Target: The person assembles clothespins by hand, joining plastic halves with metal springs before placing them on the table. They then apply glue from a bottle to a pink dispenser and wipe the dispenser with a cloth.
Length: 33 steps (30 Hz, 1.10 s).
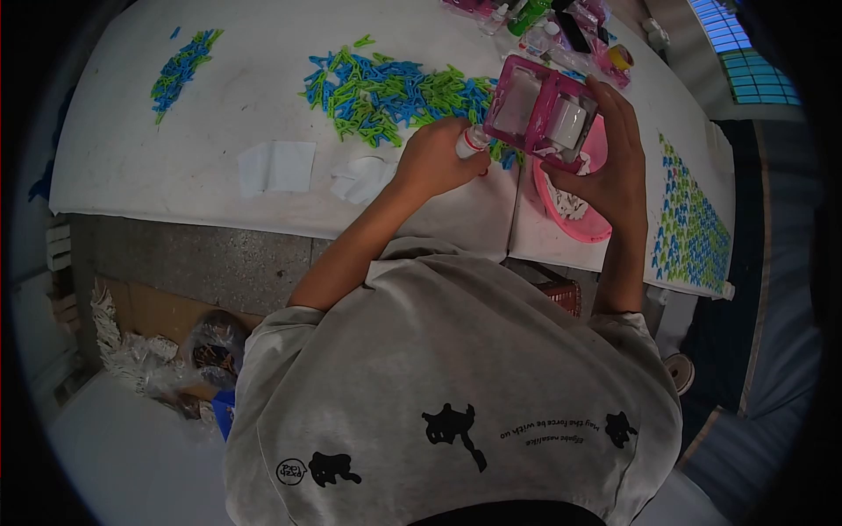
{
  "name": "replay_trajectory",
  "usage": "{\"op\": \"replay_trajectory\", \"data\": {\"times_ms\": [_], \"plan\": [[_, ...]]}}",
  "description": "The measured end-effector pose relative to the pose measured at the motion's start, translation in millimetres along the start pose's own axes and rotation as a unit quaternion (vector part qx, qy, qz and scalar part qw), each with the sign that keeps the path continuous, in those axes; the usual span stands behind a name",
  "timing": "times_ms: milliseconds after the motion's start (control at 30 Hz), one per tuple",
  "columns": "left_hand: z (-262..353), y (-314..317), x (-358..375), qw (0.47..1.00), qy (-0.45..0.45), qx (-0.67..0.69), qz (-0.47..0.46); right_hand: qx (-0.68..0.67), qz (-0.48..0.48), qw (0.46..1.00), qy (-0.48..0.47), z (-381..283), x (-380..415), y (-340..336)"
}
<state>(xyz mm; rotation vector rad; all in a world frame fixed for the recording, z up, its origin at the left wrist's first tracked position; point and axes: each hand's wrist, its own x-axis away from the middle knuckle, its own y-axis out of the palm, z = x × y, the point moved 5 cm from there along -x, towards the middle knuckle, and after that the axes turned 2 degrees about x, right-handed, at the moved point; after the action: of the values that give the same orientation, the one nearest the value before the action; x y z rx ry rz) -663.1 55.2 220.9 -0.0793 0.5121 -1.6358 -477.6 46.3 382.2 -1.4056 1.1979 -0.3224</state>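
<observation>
My right hand (610, 162) grips a pink plastic box (542, 110) with clear compartments, held up over the table. My left hand (436, 159) is closed around a small white bottle with a red band (472, 142), its tip touching the box's lower left corner. Under the box stands a pink bowl (574, 210) with small white pieces in it. A heap of blue and green clips (395, 92) lies just beyond my left hand.
The white table (175, 158) carries two white paper squares (276, 167), a crumpled tissue (361, 178), a second clip pile (181, 70) at far left, rows of clips (693, 219) at right, and bottles (535, 22) at the back. Bags and clutter (189, 359) lie on the floor.
</observation>
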Motion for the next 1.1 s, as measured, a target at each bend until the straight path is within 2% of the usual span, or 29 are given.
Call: {"op": "replay_trajectory", "data": {"times_ms": [633, 700, 733, 900, 967, 1000, 1100], "plan": [[1.1, -4.3, -0.4, 0.999, 0.016, -0.027, 0.014, -0.031, -0.001, 0.999, -0.018, 1.6, -0.6, 4.0], [7.0, -10.2, -1.0, 1.0, -0.002, -0.019, 0.005, -0.049, -0.035, 0.997, 0.055, 6.2, -3.4, 6.7], [7.1, -10.2, -2.9, 1.0, -0.027, 0.003, -0.016, -0.051, -0.028, 0.997, 0.048, 7.0, -6.5, 7.2], [0.1, -11.0, -6.4, 1.0, -0.013, -0.008, 0.003, -0.056, -0.019, 0.998, 0.034, 5.5, -9.6, 7.8], [2.9, -15.7, -8.9, 0.998, 0.035, -0.027, 0.051, -0.034, -0.004, 0.999, 0.013, 5.2, -15.8, 7.8], [1.0, -15.0, -11.5, 0.998, 0.029, -0.039, 0.038, -0.015, 0.009, 1.0, -0.012, 4.4, -14.9, 5.4], [10.1, -21.7, -13.9, 0.998, 0.033, -0.044, 0.035, -0.054, -0.002, 0.999, 0.002, 1.7, -20.2, 3.0]]}}
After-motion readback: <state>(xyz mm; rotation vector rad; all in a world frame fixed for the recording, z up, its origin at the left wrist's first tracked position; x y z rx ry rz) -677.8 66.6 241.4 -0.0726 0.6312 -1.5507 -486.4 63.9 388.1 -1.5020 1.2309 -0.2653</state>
